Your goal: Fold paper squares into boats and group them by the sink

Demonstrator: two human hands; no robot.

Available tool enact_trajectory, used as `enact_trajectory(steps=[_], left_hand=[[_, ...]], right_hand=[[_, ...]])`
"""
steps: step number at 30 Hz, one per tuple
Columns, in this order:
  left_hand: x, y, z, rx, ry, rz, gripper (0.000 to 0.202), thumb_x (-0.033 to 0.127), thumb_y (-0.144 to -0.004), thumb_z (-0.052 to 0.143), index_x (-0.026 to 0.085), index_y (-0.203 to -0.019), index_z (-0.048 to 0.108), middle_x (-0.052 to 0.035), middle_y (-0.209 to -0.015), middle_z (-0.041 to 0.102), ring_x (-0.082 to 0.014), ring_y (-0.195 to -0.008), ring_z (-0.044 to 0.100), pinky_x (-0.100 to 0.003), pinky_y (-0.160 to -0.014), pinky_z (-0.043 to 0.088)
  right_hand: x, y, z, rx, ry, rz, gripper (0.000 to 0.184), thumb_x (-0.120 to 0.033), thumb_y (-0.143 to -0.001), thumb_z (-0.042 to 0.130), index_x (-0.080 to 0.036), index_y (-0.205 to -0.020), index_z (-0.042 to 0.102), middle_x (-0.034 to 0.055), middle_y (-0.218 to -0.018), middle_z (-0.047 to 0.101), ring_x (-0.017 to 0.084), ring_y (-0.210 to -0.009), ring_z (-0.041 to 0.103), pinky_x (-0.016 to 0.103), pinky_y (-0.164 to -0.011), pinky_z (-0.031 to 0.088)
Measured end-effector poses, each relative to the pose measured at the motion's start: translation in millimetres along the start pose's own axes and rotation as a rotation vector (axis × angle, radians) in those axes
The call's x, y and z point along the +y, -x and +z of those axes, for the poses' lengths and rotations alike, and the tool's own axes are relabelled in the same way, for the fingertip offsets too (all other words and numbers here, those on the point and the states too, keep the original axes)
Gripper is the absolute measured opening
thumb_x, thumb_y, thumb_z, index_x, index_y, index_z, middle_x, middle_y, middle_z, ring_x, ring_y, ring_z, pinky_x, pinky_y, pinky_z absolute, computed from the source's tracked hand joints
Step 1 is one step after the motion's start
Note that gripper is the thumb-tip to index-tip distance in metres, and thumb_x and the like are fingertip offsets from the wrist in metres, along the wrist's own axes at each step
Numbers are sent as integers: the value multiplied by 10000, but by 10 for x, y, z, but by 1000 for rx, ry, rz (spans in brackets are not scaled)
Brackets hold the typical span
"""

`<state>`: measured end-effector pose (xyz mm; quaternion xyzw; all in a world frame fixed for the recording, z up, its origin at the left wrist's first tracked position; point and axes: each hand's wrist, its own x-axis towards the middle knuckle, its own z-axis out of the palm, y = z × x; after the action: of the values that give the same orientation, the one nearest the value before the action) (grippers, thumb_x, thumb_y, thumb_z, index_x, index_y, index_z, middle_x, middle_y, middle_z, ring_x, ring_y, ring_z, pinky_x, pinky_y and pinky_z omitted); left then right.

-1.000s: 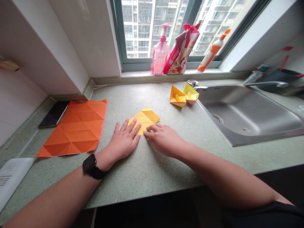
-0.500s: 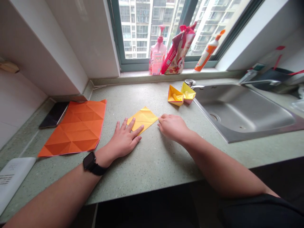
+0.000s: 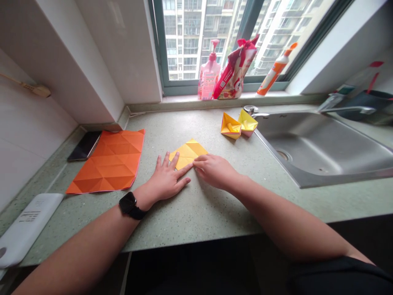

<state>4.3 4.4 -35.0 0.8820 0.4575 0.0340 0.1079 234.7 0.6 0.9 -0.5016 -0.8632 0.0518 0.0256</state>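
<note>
A folded piece of yellow origami paper [image 3: 190, 150] lies on the counter in diamond form, its creases showing. My left hand [image 3: 167, 180] rests on its lower left part, fingers spread, a black watch [image 3: 127, 203] on the wrist. My right hand [image 3: 216, 171] has its fingers drawn together in a pinch at the paper's lower right edge, by the tip of my left index finger. The right corner of the paper is partly covered by this hand. Beyond it stand two folded paper boats, one orange-yellow [image 3: 231, 127] and one light yellow [image 3: 248, 123].
A creased orange sheet [image 3: 110, 164] lies to the left, beside a dark phone [image 3: 84, 146]. A white flat device [image 3: 30, 223] is at the near left. On the right is a steel sink [image 3: 331, 143]. A pump bottle [image 3: 209, 78], a red bag [image 3: 235, 71] and an orange-white bottle [image 3: 276, 71] line the sill.
My right hand has moved from the paper's right corner down and left along its lower edge, towards my left index finger, which now stretches further along that edge. The view has shifted slightly left.
</note>
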Motion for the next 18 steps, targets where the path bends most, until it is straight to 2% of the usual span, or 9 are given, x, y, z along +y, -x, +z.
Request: enact_trajectory(steps=[4, 9, 13, 18], left_hand=[[-11, 14, -45, -21, -7, 40, 592, 551, -1109, 530, 502, -1689, 426, -52, -1862, 222, -501, -1697, 172, -781, -1309, 101], [-74, 85, -219, -165, -21, 58, 571, 557, -1136, 465, 499, -1701, 403, -42, -1874, 157, -473, -1707, 170, -750, -1325, 124], [-181, 156, -320, -231, 0, 89, 530, 552, -1144, 465, 507, -1672, 454, -45, -1871, 158, -465, -1713, 153, -742, -1326, 141], [-267, 177, -305, -238, 7, 120, 579, 571, -1124, 527, 492, -1688, 426, -75, -1869, 146, -465, -1718, 129, -738, -1329, 134]], right_hand=[[44, -19, 11, -20, -22, 9, 348, -225, -1086, 520, -235, -1121, 866, 112, -1300, 812, 277, -1160, 750, 383, -988, 583], [40, -5, 8, -47, -14, 3, 351, -220, -1098, 501, -224, -1099, 853, 103, -1343, 791, 272, -1177, 737, 378, -999, 568], [-6, 20, -2, -47, 15, -2, 330, -217, -1100, 506, -192, -1117, 835, 132, -1305, 788, 280, -1132, 735, 396, -978, 567], [-117, 31, 16, -43, 35, -122, 277, -266, -1090, 573, -150, -1170, 811, 163, -1273, 780, 300, -1104, 733, 431, -979, 564]])
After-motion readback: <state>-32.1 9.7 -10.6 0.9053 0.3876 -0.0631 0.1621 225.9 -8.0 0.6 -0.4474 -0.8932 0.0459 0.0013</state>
